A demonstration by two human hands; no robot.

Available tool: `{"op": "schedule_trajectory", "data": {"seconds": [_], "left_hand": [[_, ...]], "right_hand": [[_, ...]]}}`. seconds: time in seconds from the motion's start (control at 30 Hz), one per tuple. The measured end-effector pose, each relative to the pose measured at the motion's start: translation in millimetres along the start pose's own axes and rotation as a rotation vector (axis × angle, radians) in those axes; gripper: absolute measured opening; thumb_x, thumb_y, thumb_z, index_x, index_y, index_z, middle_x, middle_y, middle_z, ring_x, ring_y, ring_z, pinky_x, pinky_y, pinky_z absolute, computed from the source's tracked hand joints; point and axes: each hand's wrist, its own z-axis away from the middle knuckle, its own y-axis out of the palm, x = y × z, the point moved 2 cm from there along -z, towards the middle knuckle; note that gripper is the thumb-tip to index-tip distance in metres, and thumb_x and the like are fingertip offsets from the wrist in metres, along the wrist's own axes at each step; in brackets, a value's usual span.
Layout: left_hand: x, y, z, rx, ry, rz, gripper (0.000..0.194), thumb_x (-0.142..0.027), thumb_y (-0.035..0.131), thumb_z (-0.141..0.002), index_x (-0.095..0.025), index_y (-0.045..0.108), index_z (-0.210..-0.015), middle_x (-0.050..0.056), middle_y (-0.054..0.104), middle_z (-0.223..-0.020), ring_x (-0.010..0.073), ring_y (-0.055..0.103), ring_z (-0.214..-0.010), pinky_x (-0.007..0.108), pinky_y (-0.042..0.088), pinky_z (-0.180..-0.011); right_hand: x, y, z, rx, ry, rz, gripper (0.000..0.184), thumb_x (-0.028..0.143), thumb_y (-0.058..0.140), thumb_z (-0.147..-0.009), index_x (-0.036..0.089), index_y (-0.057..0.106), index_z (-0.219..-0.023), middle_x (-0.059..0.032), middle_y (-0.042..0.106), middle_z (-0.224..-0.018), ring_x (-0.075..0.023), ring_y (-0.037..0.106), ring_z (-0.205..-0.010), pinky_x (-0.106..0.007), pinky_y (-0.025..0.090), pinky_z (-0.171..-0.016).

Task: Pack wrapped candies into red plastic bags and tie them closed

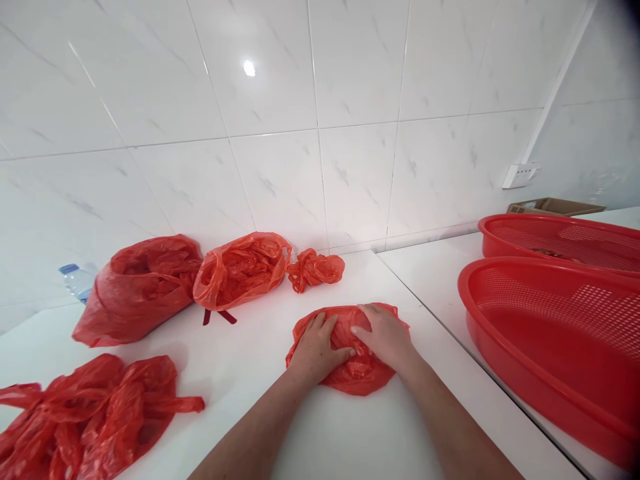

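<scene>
A red plastic bag [360,381] lies rumpled on the white table, its edges spread in a rough oval. My left hand [319,350] rests on its left half with the fingers stretched out. On the bag's right half lies my right hand [384,337], thumb and fingers apart. Both palms face down onto the plastic, and neither hand visibly grips it. Whatever is under my palms is hidden.
Along the tiled wall stand a full red bag [135,293], an open red bag [245,270] and a crumpled red bag [316,269]. More red bags [95,420] lie front left. A water bottle [76,281] is behind. Red plastic baskets [540,360] stand right, near a cardboard box [557,205].
</scene>
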Motion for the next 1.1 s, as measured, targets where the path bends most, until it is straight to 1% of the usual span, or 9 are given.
{"op": "schedule_trajectory", "data": {"seconds": [0.1,0.3,0.43,0.5,0.63,0.73,0.87,1.0,1.1], "left_hand": [[0,-0.4,0,0.005,-0.012,0.008,0.084,-0.062,0.06,-0.067,-0.024,0.035,-0.138,0.009,0.025,-0.15,0.0269,0.02,-0.138,0.04,0.025,-0.108],[0,1.0,0,-0.003,-0.005,0.01,0.086,-0.061,0.06,-0.068,-0.023,0.032,-0.14,0.007,0.023,-0.15,0.0266,0.019,-0.138,0.039,0.024,-0.109],[1,1.2,0,-0.034,0.007,0.012,0.088,-0.057,0.063,-0.067,-0.022,0.03,-0.14,0.007,0.027,-0.149,0.0266,0.023,-0.136,0.038,0.027,-0.108],[0,-1.4,-1,-0.087,0.027,0.026,0.078,-0.051,0.061,-0.071,-0.022,0.034,-0.138,0.006,0.036,-0.144,0.0244,0.032,-0.132,0.035,0.032,-0.105],[-9,-14.2,3,-0.271,0.08,0.035,0.042,-0.036,0.046,-0.085,-0.021,0.051,-0.124,0.004,0.058,-0.125,0.02,0.052,-0.115,0.031,0.042,-0.096],[-23,-23.4,10,-0.336,0.205,0.002,0.035,-0.031,0.036,-0.089,-0.019,0.059,-0.113,0.004,0.064,-0.113,0.0215,0.056,-0.107,0.033,0.044,-0.093],[-45,-21.9,26,-0.278,0.462,-0.047,0.037,-0.026,0.029,-0.092,-0.021,0.065,-0.101,0.006,0.067,-0.088,0.02,0.061,-0.084,0.034,0.048,-0.079],[-65,-0.4,49,-0.23,0.767,-0.039,0.033,-0.021,0.033,-0.09,-0.021,0.066,-0.09,0.007,0.063,-0.069,0.0188,0.059,-0.068,0.034,0.049,-0.066],[-77,22.5,61,-0.141,0.93,0.055,0.027,-0.026,0.039,-0.089,-0.023,0.065,-0.099,0.007,0.065,-0.076,0.0177,0.061,-0.074,0.032,0.05,-0.072]], "right_hand": [[-3,4,-1,0.066,0.009,0.008,0.046,0.04,0.052,-0.081,0.02,0.054,-0.122,-0.0084,0.05,-0.13,-0.0243,0.046,-0.118,-0.038,0.038,-0.096],[7,-4,0,-0.037,-0.033,-0.013,0.038,0.039,0.043,-0.087,0.024,0.054,-0.12,-0.0052,0.055,-0.124,-0.0195,0.05,-0.113,-0.033,0.04,-0.093],[5,2,1,0.085,-0.01,0.101,0.045,0.046,0.048,-0.082,0.021,0.056,-0.119,-0.0096,0.049,-0.131,-0.0252,0.043,-0.121,-0.041,0.034,-0.099],[2,6,1,0.128,-0.005,0.137,0.047,0.048,0.049,-0.081,0.02,0.057,-0.118,-0.0111,0.046,-0.135,-0.0271,0.038,-0.126,-0.045,0.03,-0.101],[-1,7,1,0.118,0.001,0.116,0.047,0.047,0.048,-0.082,0.019,0.056,-0.119,-0.0112,0.045,-0.136,-0.0265,0.036,-0.128,-0.044,0.029,-0.102],[3,1,0,0.009,-0.024,0.043,0.038,0.04,0.045,-0.086,0.02,0.059,-0.115,-0.0082,0.056,-0.124,-0.0226,0.048,-0.117,-0.038,0.035,-0.098],[13,-15,0,-0.229,-0.078,-0.054,0.029,0.031,0.037,-0.09,0.022,0.063,-0.1,-0.0036,0.065,-0.103,-0.017,0.057,-0.097,-0.03,0.042,-0.086],[32,-41,8,-0.429,-0.096,-0.141,0.027,0.027,0.037,-0.089,0.022,0.064,-0.09,-0.0037,0.065,-0.092,-0.0154,0.058,-0.085,-0.027,0.045,-0.078],[54,-71,27,-0.548,-0.175,-0.194,0.023,0.025,0.039,-0.09,0.021,0.062,-0.093,-0.0041,0.064,-0.089,-0.0151,0.058,-0.082,-0.026,0.046,-0.073]]}}
